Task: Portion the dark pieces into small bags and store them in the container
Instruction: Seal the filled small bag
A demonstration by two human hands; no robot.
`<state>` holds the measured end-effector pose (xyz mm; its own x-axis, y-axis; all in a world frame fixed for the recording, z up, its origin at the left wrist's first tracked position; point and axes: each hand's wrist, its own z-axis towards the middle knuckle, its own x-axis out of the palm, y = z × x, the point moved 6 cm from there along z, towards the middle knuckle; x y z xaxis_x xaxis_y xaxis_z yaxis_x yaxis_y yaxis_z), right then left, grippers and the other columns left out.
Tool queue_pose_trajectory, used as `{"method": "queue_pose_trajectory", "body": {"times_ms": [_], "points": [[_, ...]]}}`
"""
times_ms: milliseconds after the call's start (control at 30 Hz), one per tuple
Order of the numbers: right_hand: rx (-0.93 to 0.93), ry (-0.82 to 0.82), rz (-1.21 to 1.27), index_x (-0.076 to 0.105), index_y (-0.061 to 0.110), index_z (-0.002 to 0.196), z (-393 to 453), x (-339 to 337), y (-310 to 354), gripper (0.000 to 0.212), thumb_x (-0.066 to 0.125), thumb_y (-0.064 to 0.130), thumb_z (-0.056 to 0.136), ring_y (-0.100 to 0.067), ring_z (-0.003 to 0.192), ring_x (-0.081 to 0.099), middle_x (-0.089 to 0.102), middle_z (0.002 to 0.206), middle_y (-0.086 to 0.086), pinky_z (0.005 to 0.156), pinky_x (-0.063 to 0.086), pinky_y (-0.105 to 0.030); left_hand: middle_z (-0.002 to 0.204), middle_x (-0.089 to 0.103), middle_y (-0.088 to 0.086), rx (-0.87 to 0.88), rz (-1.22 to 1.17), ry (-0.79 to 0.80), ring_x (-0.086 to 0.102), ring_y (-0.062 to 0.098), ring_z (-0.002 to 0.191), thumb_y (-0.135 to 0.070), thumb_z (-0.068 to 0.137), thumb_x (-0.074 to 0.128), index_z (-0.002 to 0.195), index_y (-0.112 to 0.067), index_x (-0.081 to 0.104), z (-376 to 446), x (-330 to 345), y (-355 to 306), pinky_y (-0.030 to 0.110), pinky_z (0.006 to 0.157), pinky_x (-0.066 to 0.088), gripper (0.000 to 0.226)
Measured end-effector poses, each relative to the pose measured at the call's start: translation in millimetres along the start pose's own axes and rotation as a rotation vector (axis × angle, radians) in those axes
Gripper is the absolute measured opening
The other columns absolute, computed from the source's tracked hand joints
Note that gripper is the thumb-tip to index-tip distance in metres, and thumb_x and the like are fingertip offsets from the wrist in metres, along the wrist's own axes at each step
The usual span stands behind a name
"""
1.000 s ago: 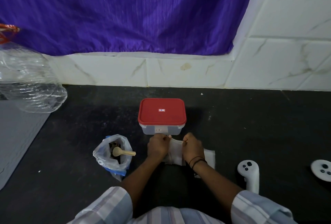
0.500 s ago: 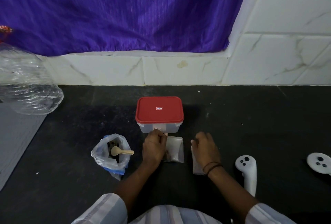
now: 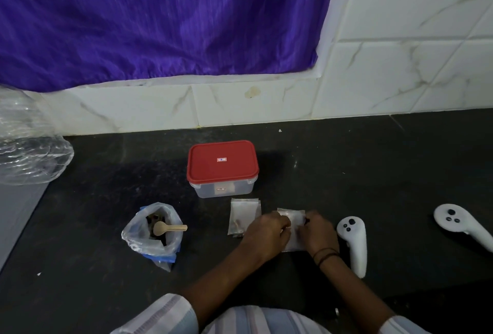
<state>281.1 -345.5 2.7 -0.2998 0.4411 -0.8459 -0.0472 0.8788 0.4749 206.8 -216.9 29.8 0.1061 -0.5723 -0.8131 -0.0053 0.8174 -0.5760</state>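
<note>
Both my hands on an empty small bag.
My left hand (image 3: 268, 229) and right hand (image 3: 316, 233) pinch the small clear bag (image 3: 293, 223); a filled bag (image 3: 244, 215) lies beside the red-lidded container (image 3: 222, 168).

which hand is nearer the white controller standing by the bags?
Right. The right hand sits just left of the white controller; the left hand is farther left.

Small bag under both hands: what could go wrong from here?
1. The left hand and right hand work the small bag right beside the filled bag; a wrist could knock it.
2. The container is lidded, so storing needs a free hand.
3. The spoon juts from the open sack; a bump may spill pieces.
</note>
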Motion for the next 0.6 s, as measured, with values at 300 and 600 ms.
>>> {"method": "queue_pose_trajectory", "body": {"times_ms": [300,600], "points": [[-0.025,-0.088,0.336,0.063,0.018,0.081,-9.6,-10.4,-13.9,0.011,0.059,0.012,0.09,-0.015,0.082,0.062,0.064,0.081,0.007,0.063,0.039,-0.022,0.117,0.067,0.007,-0.097,-0.062,0.066,0.064,0.02,0.103,-0.025,0.095,0.063,0.119,-0.014,0.068,-7.3,7.7,1.7,0.032,0.089,0.053,0.026],[-0.175,0.0,0.705,0.06,0.012,0.081,-25.8,-24.5,25.5,0.011,0.059,0.01,0.092,-0.014,0.067,0.057,0.064,0.074,-0.008,0.064,0.048,-0.034,0.101,0.063,-0.008,-0.367,-0.588,-0.374,0.062,0.007,0.083,-0.023,0.091,0.071,0.118,-0.021,0.055,-19.9,-26.7,14.5,0.019,0.074,0.052,0.031]]}}
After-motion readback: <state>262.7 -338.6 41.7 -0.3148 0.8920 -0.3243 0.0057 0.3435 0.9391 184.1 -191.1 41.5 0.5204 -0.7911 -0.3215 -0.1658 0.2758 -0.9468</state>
